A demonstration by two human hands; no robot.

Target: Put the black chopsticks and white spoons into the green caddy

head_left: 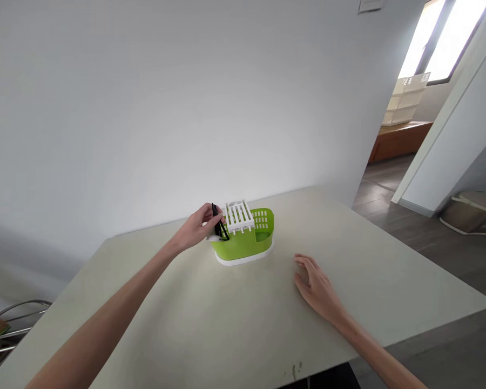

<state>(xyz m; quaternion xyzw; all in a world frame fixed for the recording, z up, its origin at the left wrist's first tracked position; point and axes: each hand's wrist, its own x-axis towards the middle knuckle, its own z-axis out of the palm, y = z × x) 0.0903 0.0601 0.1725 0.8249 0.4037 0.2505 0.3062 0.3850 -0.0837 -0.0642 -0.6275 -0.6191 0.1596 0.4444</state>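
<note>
A lime-green cutlery holder [243, 244] with a white slotted insert [238, 215] and white base stands at the middle back of a pale table [210, 324]. My left hand [196, 228] reaches to its left end, fingers closed on thin black utensils [219, 223] that stick up at the holder's left rim. My right hand [316, 286] lies flat on the tabletop to the right of the holder, fingers stretched out, holding nothing.
A white wall rises right behind the table. At the lower left a metal chair frame [8, 329] shows. To the right lies dark wood floor [425, 237], a doorway, a wooden bench with a white basket [405, 100], and a bag [470, 213] on the floor.
</note>
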